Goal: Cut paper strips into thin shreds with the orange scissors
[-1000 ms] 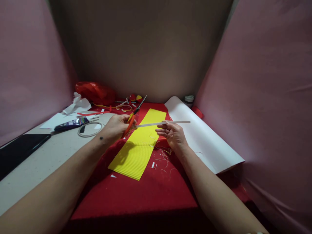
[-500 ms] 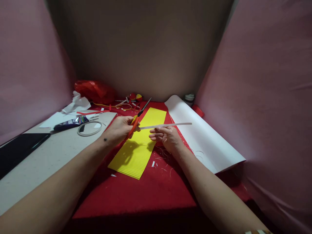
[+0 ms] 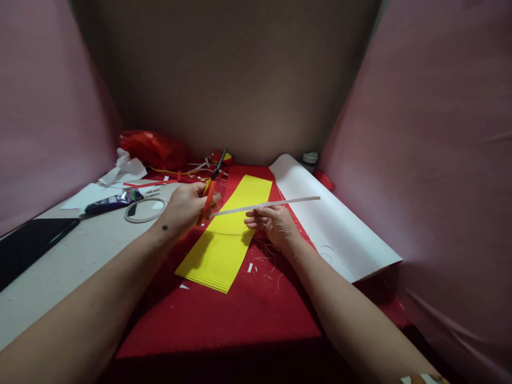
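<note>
My left hand (image 3: pixel 186 205) is closed around the handles of a pair of scissors (image 3: pixel 207 200) with orange and yellow grips, whose dark blades point up and away. Pinched between the thumb and fingers of my right hand (image 3: pixel 274 224) is a thin white strip (image 3: pixel 276 204), stretched out sideways and slightly higher at its right end. Its left end comes close to my left hand; whether the fingers touch it I cannot tell. Under both hands lies a yellow corrugated sheet (image 3: pixel 224 256) on the red cloth (image 3: pixel 224 325).
At right a large white sheet (image 3: pixel 332 224) curls up at its far end, near a lidded jar (image 3: pixel 310 159). On the left are a grey ring (image 3: pixel 134 220), a dark tube (image 3: pixel 114 202) and a black flat object (image 3: pixel 36 242). A red plastic bag (image 3: pixel 154 149) sits behind.
My left hand has shifted left with the scissors, whose blades now point more upright. More of the strip's left part shows, and it tilts more. My right hand has hardly moved.
</note>
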{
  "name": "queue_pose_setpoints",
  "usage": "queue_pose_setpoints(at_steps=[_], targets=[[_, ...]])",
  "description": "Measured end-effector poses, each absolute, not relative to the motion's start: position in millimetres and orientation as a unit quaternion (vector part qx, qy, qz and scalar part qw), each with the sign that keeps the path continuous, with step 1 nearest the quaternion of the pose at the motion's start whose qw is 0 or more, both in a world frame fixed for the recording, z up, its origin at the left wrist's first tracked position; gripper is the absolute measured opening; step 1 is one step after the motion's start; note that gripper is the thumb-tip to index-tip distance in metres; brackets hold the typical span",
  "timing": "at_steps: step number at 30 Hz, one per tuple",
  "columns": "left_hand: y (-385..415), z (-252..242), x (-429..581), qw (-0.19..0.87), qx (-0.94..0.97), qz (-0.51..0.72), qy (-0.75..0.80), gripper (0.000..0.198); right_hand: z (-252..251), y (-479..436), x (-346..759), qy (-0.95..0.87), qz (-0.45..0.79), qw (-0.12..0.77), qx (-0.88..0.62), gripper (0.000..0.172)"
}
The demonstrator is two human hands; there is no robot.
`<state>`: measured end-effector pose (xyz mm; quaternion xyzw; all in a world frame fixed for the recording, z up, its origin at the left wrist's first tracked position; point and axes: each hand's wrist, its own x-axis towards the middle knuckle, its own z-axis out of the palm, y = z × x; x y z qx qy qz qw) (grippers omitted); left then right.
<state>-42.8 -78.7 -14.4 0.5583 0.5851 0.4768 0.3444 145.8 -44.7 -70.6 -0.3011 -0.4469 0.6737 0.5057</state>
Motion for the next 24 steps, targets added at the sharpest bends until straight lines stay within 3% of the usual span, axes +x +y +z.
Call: queue_pose_setpoints(at_steps=[5,12,17,24], targets=[[-84,-8,-39,0.347,0.564,0.489,0.568,0.020,-71,-44,147,-0.440,0.679,0.508,-0.295,0.007],[-81,-11,-41,0.347,0.539,0.499,0.583,0.017,-69,-43,149,-0.429,0.685,0.506,-0.301,0.007],[-79,-17,-37,0.374,0.570,0.440,0.584,0.016,-69,-43,148,-0.440,0.686,0.508,-0.278,0.008],[-71,-33,-38,0.318,0.617,0.388,0.606,0.019,-70,-43,148,-0.453,0.681,0.504,-0.278,0.008]])
